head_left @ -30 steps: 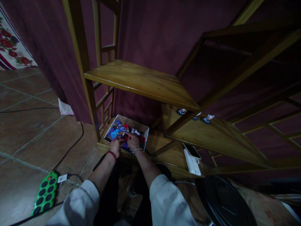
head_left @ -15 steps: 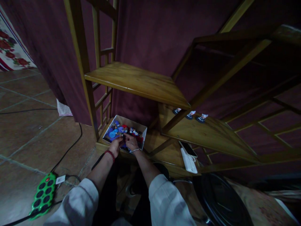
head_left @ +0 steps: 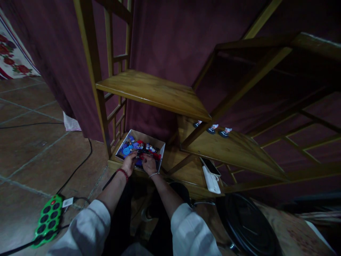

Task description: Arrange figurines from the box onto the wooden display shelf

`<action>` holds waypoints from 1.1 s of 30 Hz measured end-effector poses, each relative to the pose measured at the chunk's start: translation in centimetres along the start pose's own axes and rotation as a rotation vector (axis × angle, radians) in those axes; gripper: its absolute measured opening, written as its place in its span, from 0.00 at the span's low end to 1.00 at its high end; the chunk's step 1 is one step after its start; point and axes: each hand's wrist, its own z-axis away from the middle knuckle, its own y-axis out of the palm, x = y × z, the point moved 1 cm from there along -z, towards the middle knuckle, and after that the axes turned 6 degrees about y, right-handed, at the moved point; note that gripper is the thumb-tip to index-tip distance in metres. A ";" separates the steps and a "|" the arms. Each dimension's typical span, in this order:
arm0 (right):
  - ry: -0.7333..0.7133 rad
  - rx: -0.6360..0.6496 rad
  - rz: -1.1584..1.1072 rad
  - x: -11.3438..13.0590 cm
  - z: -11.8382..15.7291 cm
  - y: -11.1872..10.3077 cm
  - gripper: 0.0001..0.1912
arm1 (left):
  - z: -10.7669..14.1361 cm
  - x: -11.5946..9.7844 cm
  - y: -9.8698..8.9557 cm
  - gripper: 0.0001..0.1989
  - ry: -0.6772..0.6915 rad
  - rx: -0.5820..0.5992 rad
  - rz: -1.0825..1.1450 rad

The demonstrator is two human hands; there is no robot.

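Note:
A shallow white box (head_left: pixel 162 151) holds several small toy figures and parts in blue, purple, red and white. Among them lies a round blue disc (head_left: pixel 126 151). My left hand (head_left: pixel 129 163), a red bead bracelet at its wrist, reaches over the box's near side with curled fingers. Facing it is my right hand (head_left: pixel 149 164), wearing a silvery bracelet, its fingers bent inward. Between the fingertips of both hands is something small, dark and red, too blurred and covered to name. More figures (head_left: pixel 150 147) lie just beyond the hands.
Above the box juts a wooden shelf (head_left: pixel 154 94). Small figures on dark bases (head_left: pixel 225 132) stand on another shelf to the right. A phone (head_left: pixel 211 166) and a white object (head_left: pixel 211 181) lie lower down. Near my right arm is a round black lid (head_left: pixel 247 227); a green power strip (head_left: pixel 48 220) lies left.
My hands have moved slightly apart, and the fingers of my right hand have drawn back toward me. More red shows between them. The view has shifted a little.

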 end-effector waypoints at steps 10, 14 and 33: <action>-0.023 -0.010 -0.026 -2.2 0.6 0.7 0.18 | 0.6 -1.1 0.2 0.07 -0.112 -0.016 0.055; -0.077 0.007 -0.057 -2.4 0.8 1.2 0.19 | 0.5 -0.8 0.2 0.06 -0.120 -0.026 0.081; -0.138 -0.090 -0.123 -3.0 1.2 2.1 0.21 | -0.6 -0.4 0.1 0.05 -0.105 -0.097 0.097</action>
